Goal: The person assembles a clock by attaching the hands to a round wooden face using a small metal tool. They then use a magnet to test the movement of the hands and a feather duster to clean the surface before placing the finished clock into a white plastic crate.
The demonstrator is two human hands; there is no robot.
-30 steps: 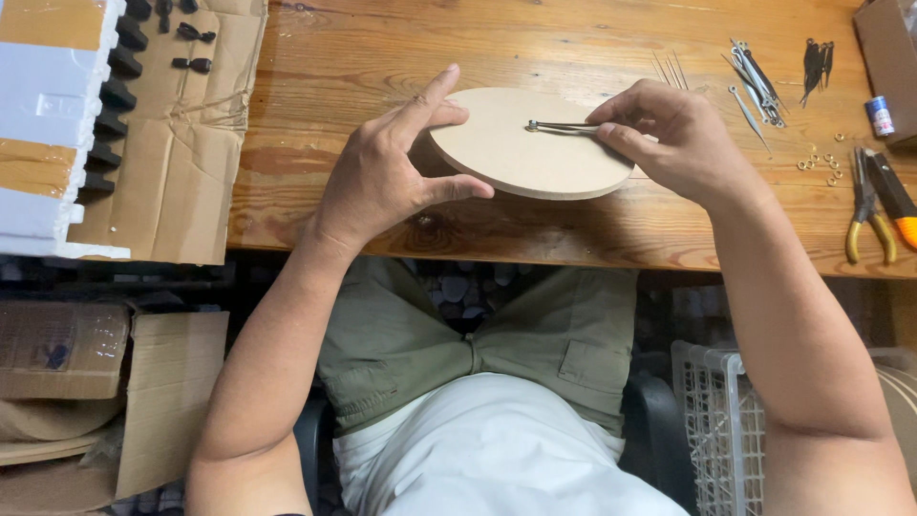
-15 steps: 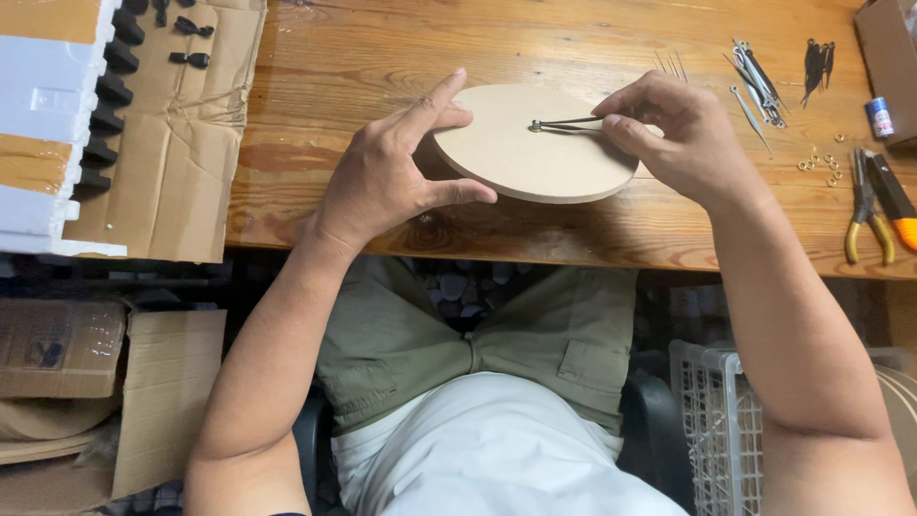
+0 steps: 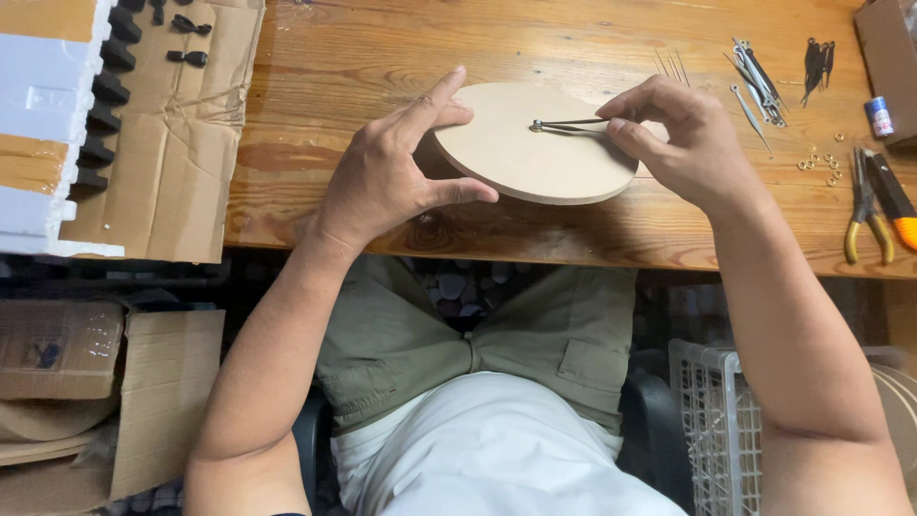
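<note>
Two hands fitting thin metal clock hands onto a round board at the front of a wooden worktop (image 3: 315, 57).

The left hand (image 3: 392, 167) clamps the near left edge of the pale round board (image 3: 535, 158), thumb on top; the right hand (image 3: 683, 143) pinches the outer ends of the dark metal clock hands (image 3: 568, 124), whose ring end lies at the board's centre. Over the last second the board and both grips have barely shifted, suggesting fine alignment rather than a new placement. Whether the ring sits on a spindle is unclear. Pliers (image 3: 864, 205), small rings (image 3: 821, 162) and spare metal hands (image 3: 759, 72) lie at right; the cardboard box (image 3: 884, 43) is cut off.
</note>
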